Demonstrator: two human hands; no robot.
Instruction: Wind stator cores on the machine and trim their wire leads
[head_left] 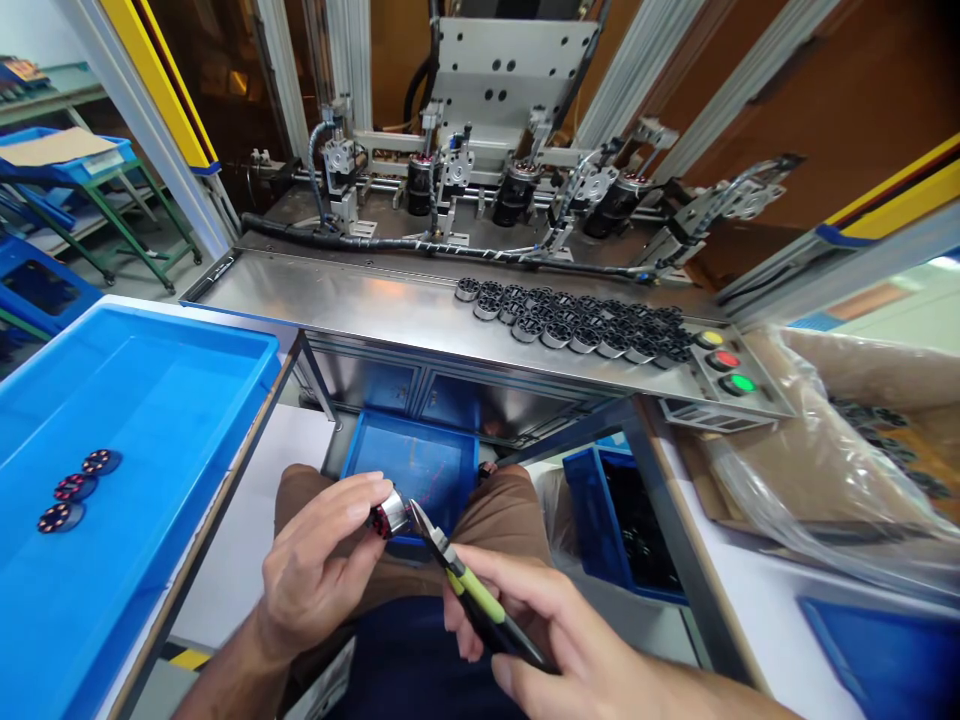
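Silver-cased motor part (391,516) is sitting pinched in the left hand (319,570), while the right hand (555,630), just beside it, is gripping green-handled cutters (469,585) against its edge.

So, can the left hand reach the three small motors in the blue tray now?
Probably not yet: the left hand is shut on a motor part. Otherwise the three small motors lie uncovered in the open blue tray on its side.
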